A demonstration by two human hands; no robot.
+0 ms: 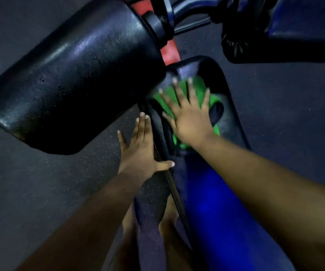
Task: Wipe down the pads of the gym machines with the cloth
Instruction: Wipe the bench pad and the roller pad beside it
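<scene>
Fingers (179,92) of the right hand (189,118) are spread apart and straight, pressing the green cloth (198,89) flat onto the black seat pad (230,122) at centre frame. The cloth lies under the palm, showing beyond the fingertips and again at the wrist, so it covers the upper middle of that pad. The left hand (138,149) sits just left of the pad with its fingers straight and close together; the thumb (164,164) reaches right and touches the pad's edge, apparently steadying it, and the hand holds nothing.

A large roller pad (75,75) fills the upper left of the frame, and its lower right end overhangs the seat pad near the cloth. Another dark pad (286,42) occupies the upper right. A red frame bar (169,51) shows between the roller and the seat pad, with metal tubing (189,10) at the top. Blue upholstery (216,202) runs from the seat pad down to the lower centre. Speckled dark floor (40,182) lies around it all.

As for progress, the wipe seems to be mid-stroke on the seat pad; the hand is a little blurred, which fits motion. I cannot tell which surfaces are already clean: the roller shines and carries a few specks, but that proves nothing either way. By this view the roller, the upper right pad and the blue stretch may all remain, so the task looks far from finished.
</scene>
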